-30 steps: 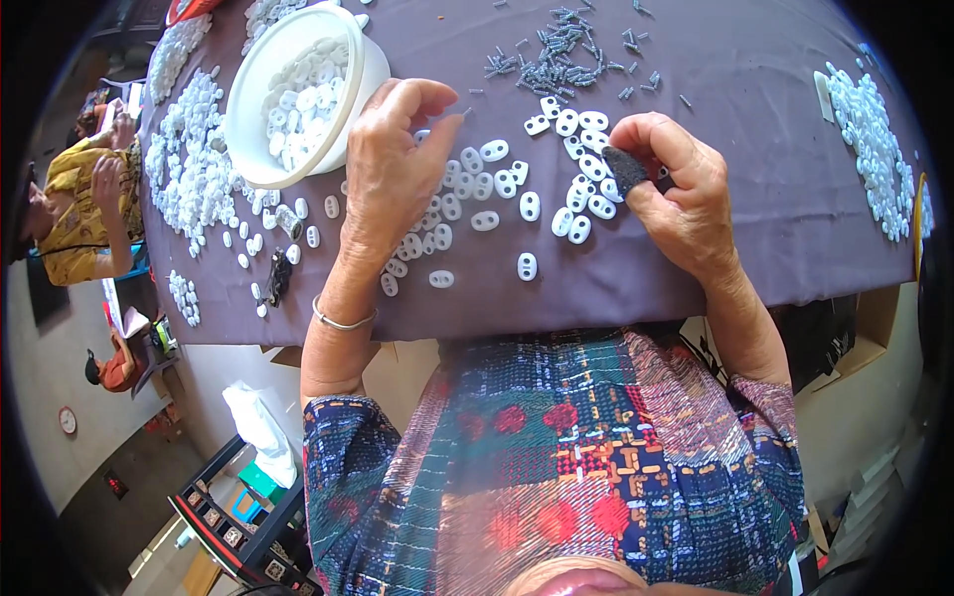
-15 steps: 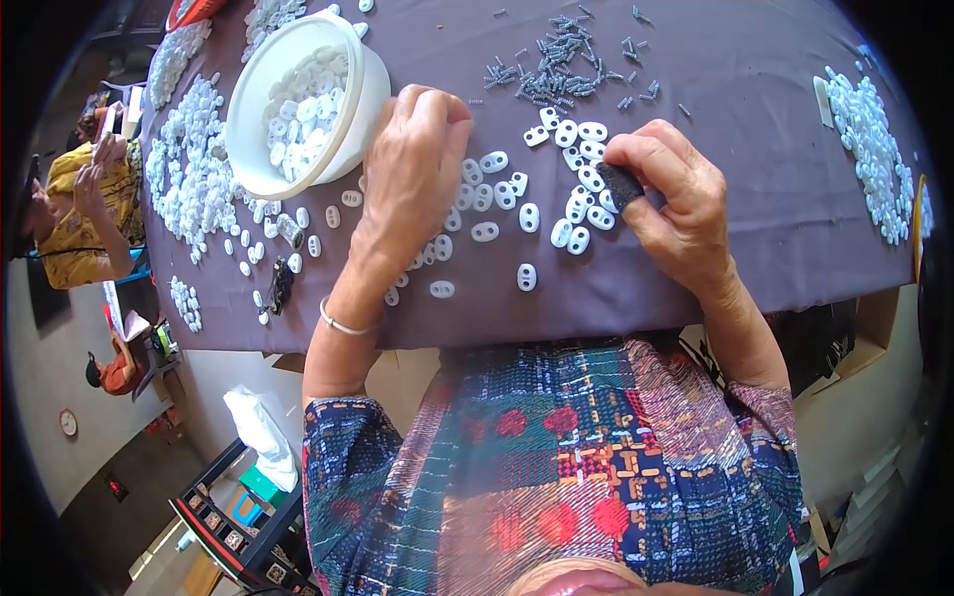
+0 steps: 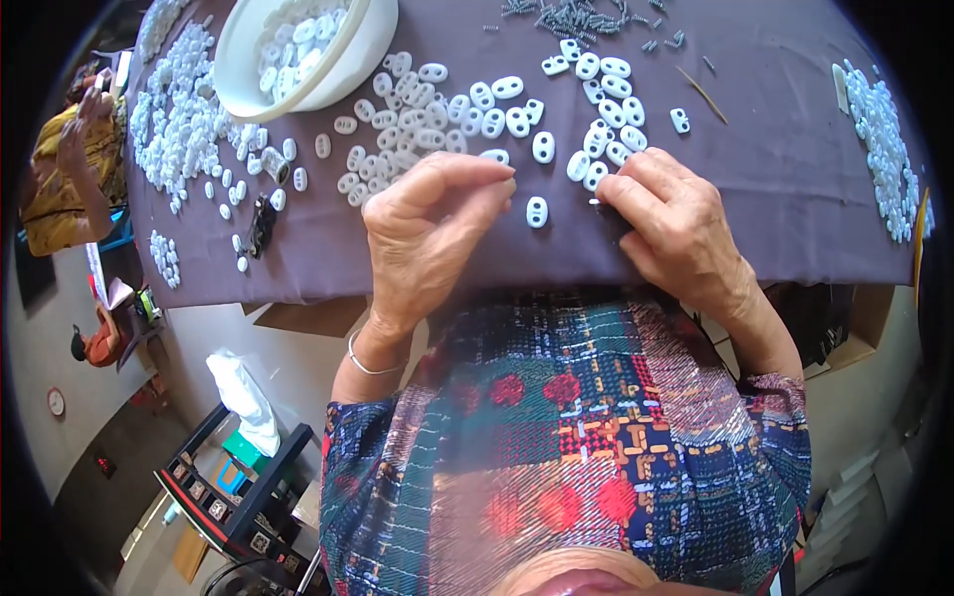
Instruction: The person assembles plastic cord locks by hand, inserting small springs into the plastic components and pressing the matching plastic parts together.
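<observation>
My left hand (image 3: pixel 427 228) hangs over the table's near side, thumb and fingertips pinched together; anything between them is too small to make out. My right hand (image 3: pixel 686 223) is closed, its fingers curled down beside a group of white oval two-holed cord stoppers (image 3: pixel 597 139). A sliver of something white (image 3: pixel 594 202) shows at its fingertips, but its kind is hidden. One single cord stopper (image 3: pixel 537 212) lies between my hands. More cord stoppers (image 3: pixel 407 124) are spread beyond my left hand, and another (image 3: pixel 680 120) lies apart beyond my right hand.
A cream plastic bowl (image 3: pixel 388 50) of white pieces stands at the far left. Small metal springs (image 3: pixel 571 18) lie at the far middle, near a thin brown stick (image 3: pixel 704 94). Heaps of small white parts (image 3: pixel 189 124) cover the left; another pile (image 3: pixel 876 149) lies at the right edge.
The view has shifted, with the table items higher in it. My left hand has come away from the bowl's side toward me, uncovering more stoppers. My right hand has drawn nearer; the lone stopper beyond it now shows.
</observation>
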`<state>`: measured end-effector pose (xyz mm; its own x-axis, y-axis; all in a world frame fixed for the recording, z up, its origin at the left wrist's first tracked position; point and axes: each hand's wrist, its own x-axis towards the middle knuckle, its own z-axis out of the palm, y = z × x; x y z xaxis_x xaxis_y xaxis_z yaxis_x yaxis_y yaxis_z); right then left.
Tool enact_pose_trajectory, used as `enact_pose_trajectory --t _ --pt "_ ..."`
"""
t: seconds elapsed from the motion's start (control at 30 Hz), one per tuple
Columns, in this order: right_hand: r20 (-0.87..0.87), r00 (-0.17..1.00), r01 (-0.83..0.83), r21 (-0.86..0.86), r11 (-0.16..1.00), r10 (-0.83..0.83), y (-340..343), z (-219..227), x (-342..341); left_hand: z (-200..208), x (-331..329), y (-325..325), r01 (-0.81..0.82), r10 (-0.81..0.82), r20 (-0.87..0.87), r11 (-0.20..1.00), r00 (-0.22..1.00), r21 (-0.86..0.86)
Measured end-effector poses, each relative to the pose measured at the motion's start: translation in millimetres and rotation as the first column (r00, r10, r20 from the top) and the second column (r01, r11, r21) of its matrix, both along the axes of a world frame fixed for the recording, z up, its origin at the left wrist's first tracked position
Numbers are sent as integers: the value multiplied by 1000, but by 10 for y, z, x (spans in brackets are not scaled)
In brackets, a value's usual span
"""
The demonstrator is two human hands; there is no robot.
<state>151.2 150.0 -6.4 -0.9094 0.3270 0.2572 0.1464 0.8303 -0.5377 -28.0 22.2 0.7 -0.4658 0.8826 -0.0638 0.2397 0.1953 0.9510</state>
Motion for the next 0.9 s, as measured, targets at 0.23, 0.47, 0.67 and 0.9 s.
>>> enact_pose_trajectory --t 0.23,0.47,0.67,0.9 --pt "24 996 89 -108 990 -87 -35 99 43 2 142 -41 -131 120 354 991 928 7" --pt "3 957 148 -865 480 -290 -204 191 -125 73 235 -62 -163 138 386 986 912 33" --pt "35 949 135 -944 302 -313 -236 141 -161 81 285 -49 -148 116 415 988 902 46" --pt "28 935 136 -949 283 -353 -261 91 -169 52 312 -17 -146 114 428 988 897 42"
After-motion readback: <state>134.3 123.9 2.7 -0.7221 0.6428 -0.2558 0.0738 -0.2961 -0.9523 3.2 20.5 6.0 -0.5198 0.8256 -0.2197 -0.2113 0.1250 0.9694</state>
